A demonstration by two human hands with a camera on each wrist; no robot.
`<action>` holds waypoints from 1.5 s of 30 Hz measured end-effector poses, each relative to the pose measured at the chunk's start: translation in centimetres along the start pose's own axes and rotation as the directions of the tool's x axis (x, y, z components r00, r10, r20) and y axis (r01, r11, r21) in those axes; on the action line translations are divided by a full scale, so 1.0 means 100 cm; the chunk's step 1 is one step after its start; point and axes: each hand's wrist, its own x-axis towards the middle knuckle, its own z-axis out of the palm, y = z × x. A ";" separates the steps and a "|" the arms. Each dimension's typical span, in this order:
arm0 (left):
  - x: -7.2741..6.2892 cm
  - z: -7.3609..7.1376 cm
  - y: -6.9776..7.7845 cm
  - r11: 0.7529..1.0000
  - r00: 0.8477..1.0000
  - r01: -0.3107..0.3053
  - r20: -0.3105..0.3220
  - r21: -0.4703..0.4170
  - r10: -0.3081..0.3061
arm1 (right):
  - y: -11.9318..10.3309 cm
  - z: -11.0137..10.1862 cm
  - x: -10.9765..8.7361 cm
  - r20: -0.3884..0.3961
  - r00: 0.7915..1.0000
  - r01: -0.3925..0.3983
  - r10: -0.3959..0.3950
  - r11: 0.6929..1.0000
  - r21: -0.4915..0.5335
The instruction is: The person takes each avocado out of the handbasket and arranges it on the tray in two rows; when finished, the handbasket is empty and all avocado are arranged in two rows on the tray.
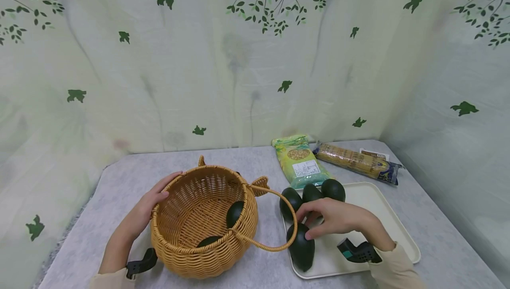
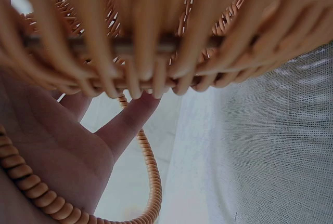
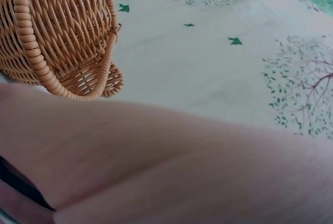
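A round wicker basket (image 1: 207, 218) with a looped handle (image 1: 295, 227) sits on the left, tilted so that its mouth faces me. My left hand (image 1: 139, 213) holds its rim, the thumb over the edge. In the left wrist view, this hand (image 2: 57, 141) reaches up to the woven side. Two dark green avocados lie in the basket, one by the right wall (image 1: 235, 214), another (image 1: 209, 241) partly hidden behind the front rim. At the tray's left side my right hand (image 1: 338, 216) grips an avocado (image 1: 302, 251) between thumb and fingers, close beside the handle.
More avocados (image 1: 333, 190) lie along the back of the cream tray (image 1: 398, 231). Behind the tray are a green and yellow bag (image 1: 300, 158) and a long pasta packet (image 1: 354, 160). A leaf-patterned curtain (image 1: 239, 81) closes off the back and sides of the grey-covered table (image 1: 123, 169).
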 end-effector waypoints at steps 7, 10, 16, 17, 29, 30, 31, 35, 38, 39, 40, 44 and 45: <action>-0.001 -0.001 0.001 1.000 1.000 -0.015 -0.004 0.001 0.015 | -0.001 -0.002 -0.001 -0.004 1.000 -0.021 0.021 0.999 0.036; -0.001 -0.001 0.001 1.000 1.000 -0.016 -0.004 0.002 0.016 | -0.002 -0.003 -0.001 -0.006 1.000 -0.024 0.024 0.999 0.038; -0.001 -0.002 0.002 1.000 1.000 -0.011 -0.003 0.001 0.011 | -0.003 -0.005 -0.004 -0.029 0.999 -0.020 0.021 0.999 0.032; -0.001 -0.002 0.003 1.000 1.000 -0.012 -0.002 0.002 0.012 | -0.003 -0.006 -0.004 -0.040 0.999 -0.020 0.021 0.999 0.028; 0.000 -0.001 0.001 1.000 1.000 -0.009 0.005 -0.004 0.009 | -0.012 -0.012 -0.004 -0.286 0.949 0.106 -0.134 0.988 -0.109; 0.001 -0.001 0.001 1.000 1.000 -0.007 0.005 -0.002 0.007 | -0.014 -0.013 -0.002 -0.299 0.943 0.116 -0.146 0.986 -0.118; 0.001 0.000 0.001 1.000 1.000 -0.005 0.004 0.000 0.005 | -0.017 -0.013 0.000 -0.311 0.938 0.120 -0.154 0.985 -0.126; 0.001 0.000 0.000 1.000 1.000 -0.007 0.002 0.006 0.007 | -0.034 -0.016 0.011 -0.328 0.926 0.142 -0.184 0.979 -0.149; 0.001 0.001 0.001 1.000 1.000 -0.009 -0.001 0.015 0.009 | -0.049 -0.018 0.020 -0.312 0.927 0.168 -0.209 0.974 -0.154; 0.001 0.001 0.001 1.000 1.000 -0.009 -0.001 0.015 0.009 | -0.054 -0.019 0.023 -0.303 0.928 0.175 -0.218 0.971 -0.161; 0.000 0.002 0.001 1.000 1.000 -0.007 -0.003 0.015 0.007 | -0.059 -0.020 0.027 -0.291 0.929 0.189 -0.230 0.968 -0.162; -0.001 0.002 0.000 1.000 1.000 -0.003 -0.010 0.006 0.003 | -0.078 -0.022 0.043 -0.248 0.928 0.237 -0.279 0.953 -0.189; -0.001 0.002 0.000 1.000 1.000 -0.001 -0.011 0.005 0.001 | -0.082 -0.022 0.047 -0.238 0.927 0.248 -0.291 0.949 -0.196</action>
